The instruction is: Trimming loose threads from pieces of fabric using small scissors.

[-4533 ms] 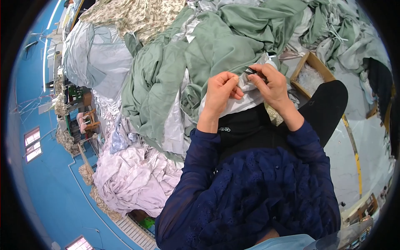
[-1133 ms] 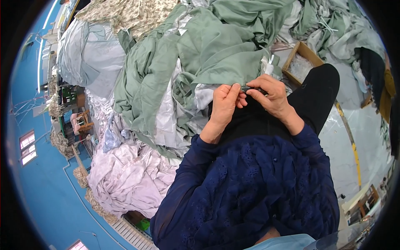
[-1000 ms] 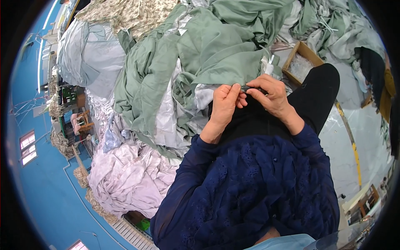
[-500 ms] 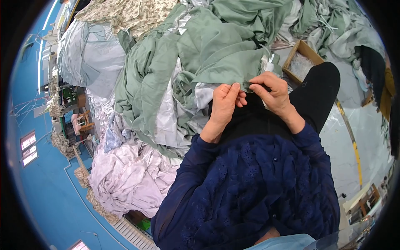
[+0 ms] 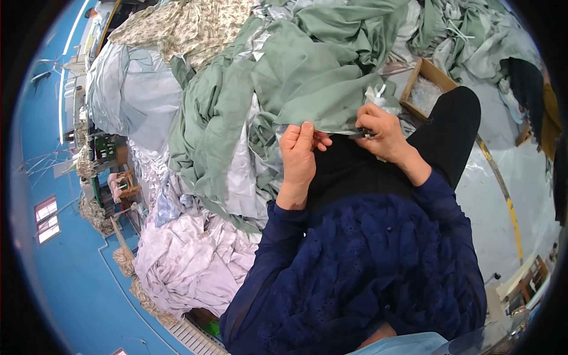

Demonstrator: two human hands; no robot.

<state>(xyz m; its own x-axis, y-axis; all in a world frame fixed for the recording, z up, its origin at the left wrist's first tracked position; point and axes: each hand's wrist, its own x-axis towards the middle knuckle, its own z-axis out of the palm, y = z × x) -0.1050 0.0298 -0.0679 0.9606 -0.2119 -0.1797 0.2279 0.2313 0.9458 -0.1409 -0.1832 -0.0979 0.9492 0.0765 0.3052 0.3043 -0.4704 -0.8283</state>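
Observation:
My left hand [image 5: 300,155] pinches the edge of a sage-green cloth [image 5: 322,103] between thumb and forefinger, just above my lap. To its right, my right hand [image 5: 383,135] is closed around small dark thread snips [image 5: 364,135]. Their tip points left and lies close to the cloth's edge. Between the two hands the edge runs nearly straight. Curled fingers hide most of the snips, and whether the right hand also grips the cloth does not show. A bunch of white strips [image 5: 378,97] lies just beyond the right hand.
Heaped green cloth spreads ahead and left, with pale blue cloth [image 5: 133,89], floral cloth [image 5: 195,26] and pale pink cloth [image 5: 192,260] around it. An open wooden box [image 5: 435,76] with whitish scraps stands beyond my right knee. Yellow tape [image 5: 512,222] marks the floor at right.
My hands have moved apart along the cloth's edge, the left one shifting left and slightly nearer. The snips now show in my right hand, and the edge looks straighter.

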